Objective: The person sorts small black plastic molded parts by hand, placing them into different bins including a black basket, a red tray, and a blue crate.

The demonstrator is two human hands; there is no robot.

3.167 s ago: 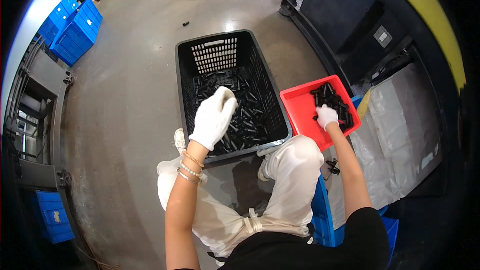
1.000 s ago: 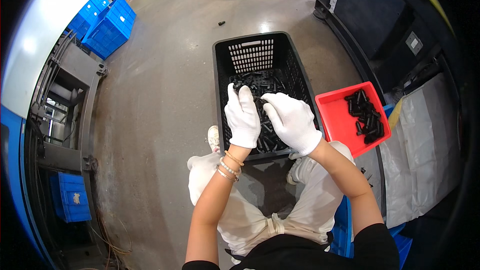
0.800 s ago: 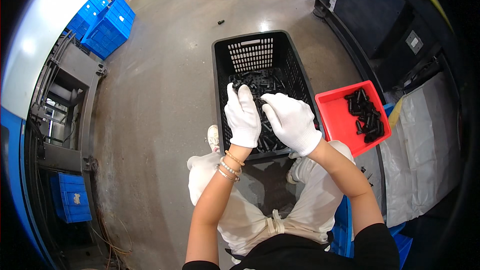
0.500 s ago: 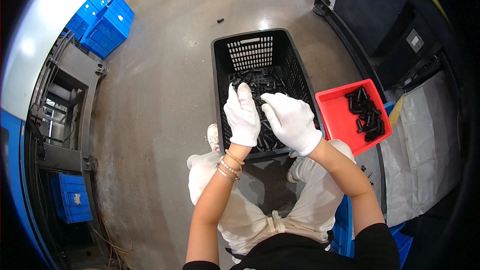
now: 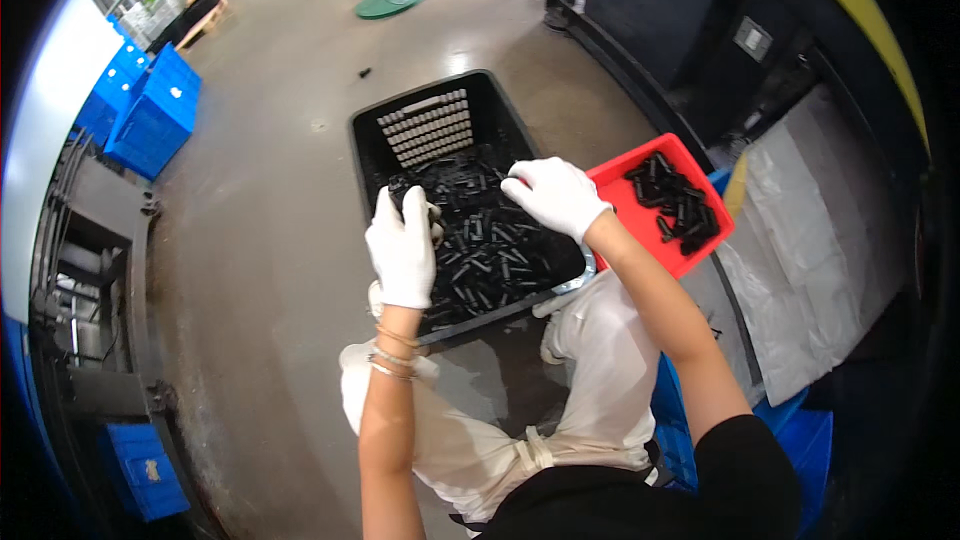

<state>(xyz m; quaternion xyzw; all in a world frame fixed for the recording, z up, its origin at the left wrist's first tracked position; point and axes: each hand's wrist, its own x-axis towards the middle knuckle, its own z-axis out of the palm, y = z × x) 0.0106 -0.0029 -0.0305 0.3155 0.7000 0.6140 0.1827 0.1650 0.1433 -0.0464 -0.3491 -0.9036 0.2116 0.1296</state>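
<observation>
A black plastic crate (image 5: 362,155) stands between my knees, with many small black cylindrical parts (image 5: 480,240) heaped in it. Over its left side my left hand (image 5: 403,250), in a white glove, is closed on a black part (image 5: 400,186) that sticks up past the fingertips. My gloved right hand (image 5: 555,198) hovers above the crate's right rim. Its fingers are pinched together, pointing left; what they hold, if anything, is too small to make out.
A red tray (image 5: 612,180) holding a pile of black parts sits right of the crate. Machines flank both sides. Blue bins (image 5: 155,115) stand at the far left, a green round stand base (image 5: 390,0) farther ahead. One small dark piece (image 5: 365,72) lies on the floor.
My hands have moved apart: the left toward the crate's left side, the right toward its right rim. More of the parts shows between them. The whole view has shifted and tilted.
</observation>
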